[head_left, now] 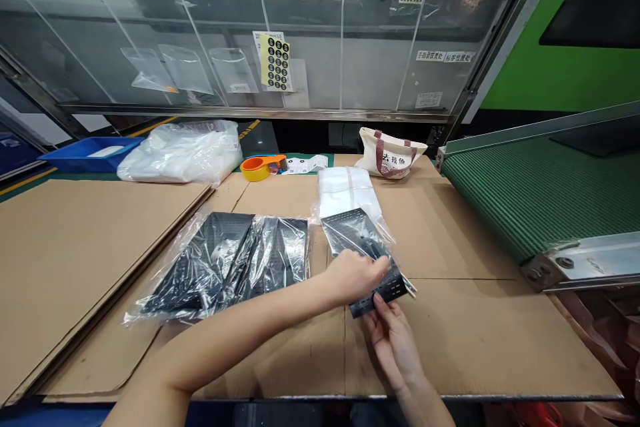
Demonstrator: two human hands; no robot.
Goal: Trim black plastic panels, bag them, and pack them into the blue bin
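A flat black slotted panel point(362, 232) lies slantwise in front of me, its upper part inside a clear plastic bag and its near end bare. My left hand point(356, 277) is closed over the middle of it, at about the bag's mouth; exactly what the fingers grip is hidden. From below, my right hand point(393, 337) pinches the near end between thumb and fingers. Thin pale sticks poke out at the panel's right side. To the left, black panels in clear bags point(235, 260) lie side by side. Behind the held panel is a stack of clear bags point(347, 188).
Cardboard sheets point(90, 240) are stacked at the left. Along the back sit a blue tray point(90, 155), a plastic-wrapped bundle point(183, 150), an orange tape dispenser point(260, 165) and a cloth bag point(393, 153). A green conveyor belt point(540, 180) borders the right side.
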